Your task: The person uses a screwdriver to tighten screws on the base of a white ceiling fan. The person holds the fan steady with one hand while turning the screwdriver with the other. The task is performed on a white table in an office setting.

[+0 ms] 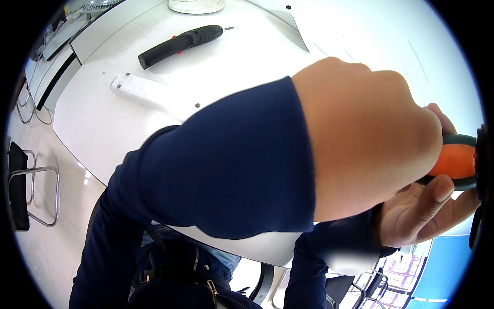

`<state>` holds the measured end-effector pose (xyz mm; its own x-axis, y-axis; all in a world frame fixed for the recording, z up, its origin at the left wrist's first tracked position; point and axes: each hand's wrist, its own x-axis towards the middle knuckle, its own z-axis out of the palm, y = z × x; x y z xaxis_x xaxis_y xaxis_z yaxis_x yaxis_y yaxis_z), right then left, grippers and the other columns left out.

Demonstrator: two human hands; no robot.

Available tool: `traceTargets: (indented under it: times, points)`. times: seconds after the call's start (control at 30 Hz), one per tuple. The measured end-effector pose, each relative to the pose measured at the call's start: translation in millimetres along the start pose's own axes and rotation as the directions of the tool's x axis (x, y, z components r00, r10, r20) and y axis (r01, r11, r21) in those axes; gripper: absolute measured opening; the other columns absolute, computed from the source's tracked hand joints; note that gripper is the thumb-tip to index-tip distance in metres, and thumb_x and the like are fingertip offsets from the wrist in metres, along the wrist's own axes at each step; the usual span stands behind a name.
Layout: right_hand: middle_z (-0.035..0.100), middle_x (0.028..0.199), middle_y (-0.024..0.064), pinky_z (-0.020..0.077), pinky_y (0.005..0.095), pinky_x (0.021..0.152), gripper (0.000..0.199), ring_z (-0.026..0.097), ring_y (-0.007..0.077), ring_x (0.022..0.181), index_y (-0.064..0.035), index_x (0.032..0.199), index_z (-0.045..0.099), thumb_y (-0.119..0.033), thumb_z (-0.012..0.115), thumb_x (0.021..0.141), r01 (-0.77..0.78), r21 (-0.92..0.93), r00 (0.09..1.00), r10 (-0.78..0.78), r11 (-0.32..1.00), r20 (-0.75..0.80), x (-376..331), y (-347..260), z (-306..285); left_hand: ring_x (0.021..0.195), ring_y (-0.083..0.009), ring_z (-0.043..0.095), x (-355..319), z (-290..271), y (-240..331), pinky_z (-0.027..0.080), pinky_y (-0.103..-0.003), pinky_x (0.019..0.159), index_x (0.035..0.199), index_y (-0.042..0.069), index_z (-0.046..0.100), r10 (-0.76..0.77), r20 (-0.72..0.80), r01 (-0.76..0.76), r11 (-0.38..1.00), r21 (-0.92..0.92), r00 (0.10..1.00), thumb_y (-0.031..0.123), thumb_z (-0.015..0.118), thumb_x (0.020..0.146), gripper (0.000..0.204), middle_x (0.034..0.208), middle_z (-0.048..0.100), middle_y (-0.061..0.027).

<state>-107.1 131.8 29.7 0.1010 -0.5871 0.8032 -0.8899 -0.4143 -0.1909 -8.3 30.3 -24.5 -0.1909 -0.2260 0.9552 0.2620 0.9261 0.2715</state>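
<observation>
My left hand reaches across the view to the right in a dark blue sleeve, its back toward me and its fingers curled. From its far side sticks out a rounded orange and black handle, cut off by the picture's dark rim, so its kind is unclear. My right hand is just below, palm turned up, with thumb and fingers apart close to the handle; whether they touch it is unclear. On the white table lies a black electric screwdriver with a metal bit, away from both hands.
A white bar-shaped piece lies beside the screwdriver. A round white object is at the table's far edge, and a thin upright panel stands right of it. A chair is at left; a dark bag is at my lap.
</observation>
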Motion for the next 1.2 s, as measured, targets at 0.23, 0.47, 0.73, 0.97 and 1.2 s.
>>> traceTargets:
  times: [0.23, 0.47, 0.73, 0.97, 1.2]
  points:
    - [0.052, 0.113, 0.0235, 0.0534, 0.0429, 0.073, 0.054, 0.063, 0.0331, 0.084, -0.0195, 0.134, 0.032, -0.024, 0.057, 0.086, -0.031, 0.104, 0.991, 0.044, 0.994, -0.127, -2.1, 2.4, 2.5, 0.065, -0.0225, 0.061, 9.0, -9.7, 4.1, 0.047, -0.035, 0.059, 0.095, 0.007, 0.061, -0.038, 0.258, 0.027, 0.999, 0.045, 0.965, 0.028, 0.060, 0.071, 0.031, 0.075, 0.063, -0.0104]
    - [0.052, 0.113, 0.0253, 0.0529, 0.0440, 0.074, 0.058, 0.062, 0.0370, 0.092, -0.0224, 0.136, 0.028, -0.027, 0.057, 0.086, -0.017, 0.000, 0.995, 0.017, 1.000, -0.102, -2.2, 1.3, 6.6, 0.096, -0.0244, 0.054, -21.5, 49.0, 3.0, 0.037, -0.045, 0.086, 0.104, 0.013, 0.057, -0.157, -0.039, 0.126, 0.896, -0.425, 0.987, 0.031, 0.055, 0.078, 0.033, 0.106, 0.058, -0.0057]
    - [0.048, 0.120, 0.0303, 0.0533, 0.0430, 0.073, 0.061, 0.061, 0.0395, 0.093, -0.0236, 0.137, 0.023, -0.028, 0.055, 0.085, 0.010, 0.119, 1.000, -0.012, 0.993, 0.013, 0.4, 4.7, -0.7, 0.100, -0.0251, 0.054, -10.4, 25.2, 9.7, 0.037, -0.046, 0.090, 0.103, 0.013, 0.058, 0.020, -0.084, 0.003, 0.966, 0.260, 0.996, 0.029, 0.054, 0.078, 0.030, 0.105, 0.059, -0.0068]
    - [0.051, 0.115, 0.0266, 0.0546, 0.0411, 0.068, 0.059, 0.063, 0.0359, 0.087, -0.0185, 0.135, 0.029, -0.023, 0.057, 0.083, 0.020, 0.029, 0.999, -0.019, 0.999, -0.035, -3.7, 4.3, -1.3, 0.065, -0.0268, 0.063, 27.9, -38.2, -7.7, 0.049, -0.035, 0.058, 0.081, 0.009, 0.067, -0.050, 0.486, 0.110, 0.989, -0.097, 0.873, 0.023, 0.063, 0.068, 0.019, 0.073, 0.063, -0.0118]
    - [0.054, 0.111, 0.0235, 0.0547, 0.0398, 0.067, 0.058, 0.064, 0.0325, 0.084, -0.0150, 0.134, 0.031, -0.022, 0.057, 0.083, 0.056, -0.057, 0.993, -0.061, 0.997, -0.098, -4.2, 5.9, -5.7, 0.058, -0.0259, 0.064, 11.7, -25.2, -6.7, 0.048, -0.031, 0.051, 0.076, 0.009, 0.069, 0.027, 0.076, -0.028, 1.000, 0.014, 0.997, 0.026, 0.066, 0.067, 0.020, 0.068, 0.062, -0.0137]
